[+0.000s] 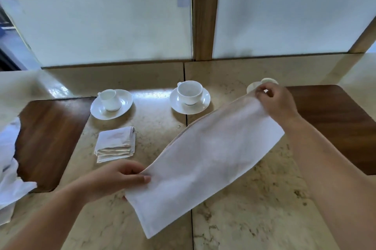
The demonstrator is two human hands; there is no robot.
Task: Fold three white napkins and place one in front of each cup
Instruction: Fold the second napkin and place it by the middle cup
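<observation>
Daylight, soft and even, comes thru the frosted window panels (114, 29) at the far side. Bright glare patch on the stone table (254, 198) just below the panels, near the left cup (110, 99) and saucer. Shadows faint, falling toward the camera. Whites near blown out, esp. the held napkin (205, 160). Slight motion blur at the napkin's far end and on the right hand (278, 101). Wide-angle bending at frame edges; window frame leans. Outdoor view above the panels is soft.

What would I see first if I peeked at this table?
A long white napkin stretched slantwise in the middle, the left hand pinching its near end and the right hand its far end. Behind it sit white cups on saucers, and a folded napkin lies before the left cup.
</observation>
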